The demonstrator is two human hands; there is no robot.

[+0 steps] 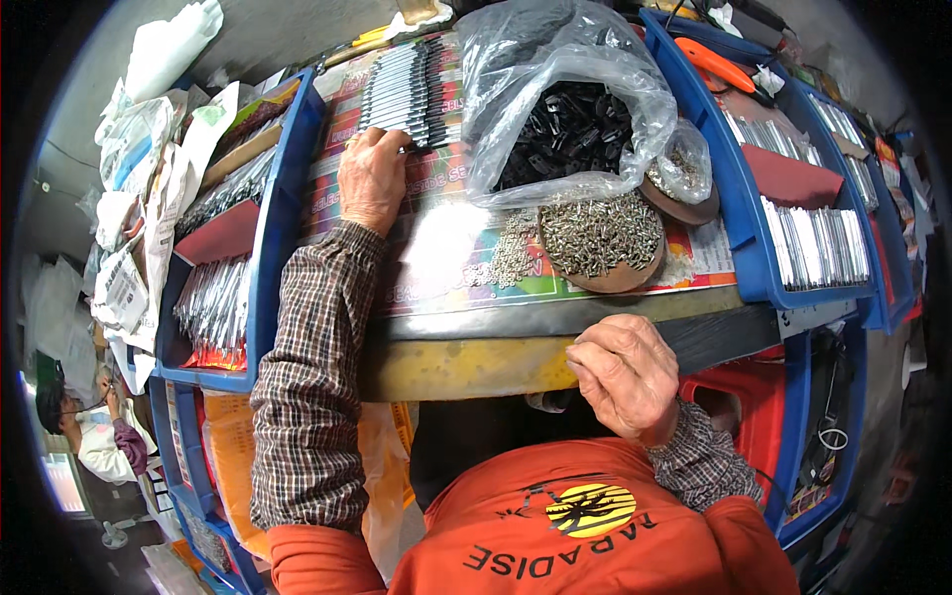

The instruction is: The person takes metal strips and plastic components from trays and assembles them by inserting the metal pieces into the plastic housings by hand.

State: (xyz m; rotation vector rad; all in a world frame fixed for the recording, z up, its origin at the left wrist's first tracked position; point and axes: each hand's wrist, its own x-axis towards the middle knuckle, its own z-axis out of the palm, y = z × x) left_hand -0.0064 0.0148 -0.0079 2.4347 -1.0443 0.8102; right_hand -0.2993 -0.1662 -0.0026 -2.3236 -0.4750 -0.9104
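My left hand (372, 178) is at the near end of a row of slim silver-and-black pieces (397, 94) on the table. Its fingers are curled closed there, and what they hold is hidden. Over the table's near edge, my right hand (630, 377) has thumb and fingers pressed together. Anything between those fingertips is too small to make out. A clear plastic bag (565, 149) of small black parts (567, 129) lies open beyond. In front of it, small metal pins (602, 233) fill a shallow brown dish (595, 283), with more pins (511, 248) spilled to its left.
A blue bin (260, 307) with bundled metal strips (213, 307) stands left. Another blue bin (749, 228) at right holds silver strips (815, 246) and an orange-handled tool (712, 61). A small bag (684, 164) sits behind the dish. Far left, another person (109, 441) is visible.
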